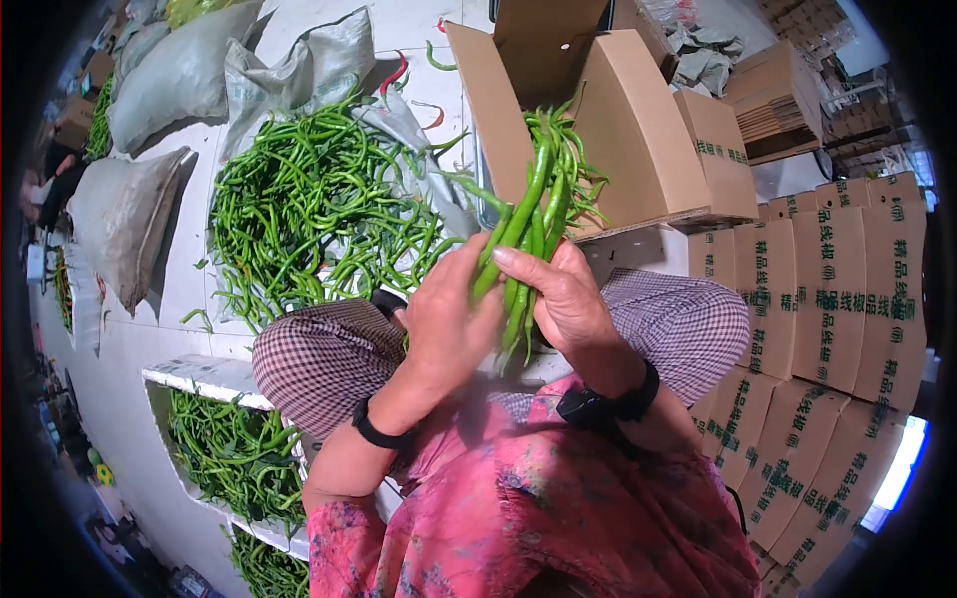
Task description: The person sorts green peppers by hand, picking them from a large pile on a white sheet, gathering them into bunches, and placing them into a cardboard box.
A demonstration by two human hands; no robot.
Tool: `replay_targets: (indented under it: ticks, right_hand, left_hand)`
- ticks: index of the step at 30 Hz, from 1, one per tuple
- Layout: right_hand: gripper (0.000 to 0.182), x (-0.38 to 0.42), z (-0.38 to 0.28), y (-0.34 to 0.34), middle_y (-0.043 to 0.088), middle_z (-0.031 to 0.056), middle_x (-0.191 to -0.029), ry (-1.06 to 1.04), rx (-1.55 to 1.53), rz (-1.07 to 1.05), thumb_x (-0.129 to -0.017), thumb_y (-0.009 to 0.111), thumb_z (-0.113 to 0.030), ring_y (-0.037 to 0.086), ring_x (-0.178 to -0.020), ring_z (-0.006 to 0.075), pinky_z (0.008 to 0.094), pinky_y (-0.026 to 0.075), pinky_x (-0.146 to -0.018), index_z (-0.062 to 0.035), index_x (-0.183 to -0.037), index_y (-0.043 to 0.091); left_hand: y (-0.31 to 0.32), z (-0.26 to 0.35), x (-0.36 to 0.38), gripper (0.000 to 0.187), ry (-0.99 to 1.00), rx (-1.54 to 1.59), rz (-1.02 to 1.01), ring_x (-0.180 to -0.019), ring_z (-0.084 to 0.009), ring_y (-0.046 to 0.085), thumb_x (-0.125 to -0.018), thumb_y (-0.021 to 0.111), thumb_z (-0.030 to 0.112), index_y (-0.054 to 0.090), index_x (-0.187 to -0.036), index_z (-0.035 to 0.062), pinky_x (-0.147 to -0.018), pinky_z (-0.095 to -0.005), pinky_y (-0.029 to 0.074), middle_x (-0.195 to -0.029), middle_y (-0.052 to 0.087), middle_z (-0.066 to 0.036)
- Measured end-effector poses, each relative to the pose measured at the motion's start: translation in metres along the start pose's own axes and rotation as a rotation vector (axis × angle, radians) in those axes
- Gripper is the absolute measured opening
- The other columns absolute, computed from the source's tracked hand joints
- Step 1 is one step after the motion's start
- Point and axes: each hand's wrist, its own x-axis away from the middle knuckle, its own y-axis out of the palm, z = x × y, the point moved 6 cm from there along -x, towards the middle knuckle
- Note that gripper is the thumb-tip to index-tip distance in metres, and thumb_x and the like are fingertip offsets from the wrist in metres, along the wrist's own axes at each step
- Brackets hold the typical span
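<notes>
A bunch of long green peppers (543, 189) is held in front of my body. My right hand (573, 304) is wrapped round the bunch, its thumb pressed across the stalks of peppers. My left hand (454, 309), partly blurred, closes on green peppers at the left side of the same bunch. The tips of the bunch reach up beside an open cardboard box (638, 140). To the left of the hands lies a large heap of green peppers (299, 199) on pale sacking.
Full woven sacks (179, 75) lie at the upper left. White foam boxes (214, 379) with green peppers stand at the lower left. Printed cartons (817, 289) are stacked on the right. Flattened cardboard (773, 100) is at the upper right. A few red peppers (396, 73) lie beyond the heap.
</notes>
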Motion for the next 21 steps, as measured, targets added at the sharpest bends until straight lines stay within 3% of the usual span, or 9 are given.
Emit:
replay_targets:
  ticks: [2, 3, 7, 12, 14, 17, 18, 20, 21]
  right_hand:
    - [0.018, -0.001, 0.001, -0.006, 0.064, 0.0002, -0.085, 0.042, 0.050, -0.019, -0.089, 0.065, -0.016, 0.058, -0.073, 0.0057, 0.0222, 0.047, -0.064, -0.0021, -0.101, 0.066]
    - [0.018, 0.000, 0.000, -0.009, 0.064, 0.0002, -0.085, 0.034, 0.055, -0.014, -0.089, 0.065, -0.016, 0.058, -0.073, 0.0057, 0.0222, 0.047, -0.064, -0.0021, -0.101, 0.066]
    - [0.023, 0.001, 0.000, -0.016, 0.065, 0.0016, -0.089, 0.050, 0.102, -0.074, -0.089, 0.066, -0.016, 0.058, -0.075, 0.0061, 0.0221, 0.048, -0.065, -0.0006, -0.106, 0.066]
    - [0.024, 0.005, -0.001, -0.019, 0.066, 0.0020, -0.091, 0.053, 0.108, -0.092, -0.088, 0.066, -0.014, 0.059, -0.078, 0.0076, 0.0246, 0.049, -0.069, 0.0009, -0.106, 0.065]
    - [0.026, 0.005, 0.003, -0.023, 0.065, 0.0028, -0.094, 0.068, 0.136, -0.087, -0.089, 0.064, -0.014, 0.060, -0.084, 0.0085, 0.0260, 0.049, -0.074, 0.0016, -0.110, 0.063]
    - [0.030, 0.006, 0.003, -0.030, 0.065, 0.0060, -0.098, 0.033, 0.132, -0.032, -0.089, 0.063, -0.013, 0.060, -0.086, 0.0105, 0.0274, 0.049, -0.077, 0.0021, -0.114, 0.060]
    - [0.030, 0.009, -0.001, -0.032, 0.065, 0.0060, -0.098, 0.040, 0.126, -0.027, -0.089, 0.063, -0.013, 0.060, -0.086, 0.0105, 0.0274, 0.049, -0.077, 0.0021, -0.114, 0.060]
    - [0.032, 0.016, -0.010, -0.040, 0.064, 0.0118, -0.103, 0.144, -0.038, -0.017, -0.091, 0.059, -0.007, 0.063, -0.091, 0.0162, 0.0291, 0.052, -0.083, 0.0035, -0.120, 0.052]
    - [0.033, 0.017, -0.015, -0.044, 0.065, 0.0139, -0.103, 0.117, -0.002, -0.001, -0.089, 0.060, -0.010, 0.062, -0.089, 0.0171, 0.0314, 0.050, -0.082, 0.0023, -0.120, 0.056]
  left_hand:
    - [0.006, -0.012, 0.002, 0.047, -0.198, 0.220, -0.099, -0.099, -0.0348, 0.064, -0.079, 0.065, 0.004, 0.054, -0.124, -0.0032, -0.087, -0.0366, 0.050, -0.109, 0.063, -0.023]
    - [0.010, -0.018, 0.006, 0.049, -0.271, 0.322, -0.142, -0.101, -0.0257, 0.064, -0.081, 0.067, 0.007, 0.053, -0.127, -0.0037, -0.088, -0.0324, 0.048, -0.112, 0.064, -0.019]
    - [0.014, -0.018, 0.008, 0.052, -0.429, 0.487, -0.261, -0.100, -0.0149, 0.060, -0.084, 0.066, 0.008, 0.050, -0.133, -0.0026, -0.087, -0.0278, 0.047, -0.112, 0.065, -0.012]
    - [0.019, -0.020, 0.012, 0.054, -0.538, 0.729, -0.349, -0.100, -0.0141, 0.058, -0.087, 0.064, 0.012, 0.047, -0.136, -0.0006, -0.088, -0.0256, 0.045, -0.113, 0.064, -0.009]
    - [0.023, -0.025, 0.015, 0.050, -0.429, 0.670, -0.336, -0.102, -0.0132, 0.057, -0.090, 0.061, 0.014, 0.048, -0.135, -0.0008, -0.090, -0.0253, 0.044, -0.116, 0.062, -0.009]
    - [0.018, -0.021, 0.020, 0.042, -0.500, 0.675, -0.226, -0.102, -0.0147, 0.055, -0.092, 0.059, 0.011, 0.050, -0.130, -0.0062, -0.093, -0.0314, 0.043, -0.111, 0.060, -0.009]
    - [0.013, -0.021, 0.023, 0.036, -0.540, 0.703, -0.139, -0.094, -0.0132, 0.054, -0.093, 0.057, 0.013, 0.051, -0.124, -0.0061, -0.088, -0.0305, 0.043, -0.100, 0.059, -0.006]
    - [0.004, -0.020, 0.025, 0.033, -0.551, 0.904, 0.021, -0.091, -0.0145, 0.053, -0.094, 0.055, 0.014, 0.050, -0.121, -0.0036, -0.088, -0.0293, 0.041, -0.096, 0.058, -0.006]
    - [0.001, -0.019, 0.027, 0.034, -0.521, 1.007, 0.094, -0.090, -0.0153, 0.052, -0.093, 0.055, 0.015, 0.048, -0.122, -0.0018, -0.088, -0.0296, 0.040, -0.096, 0.057, -0.007]
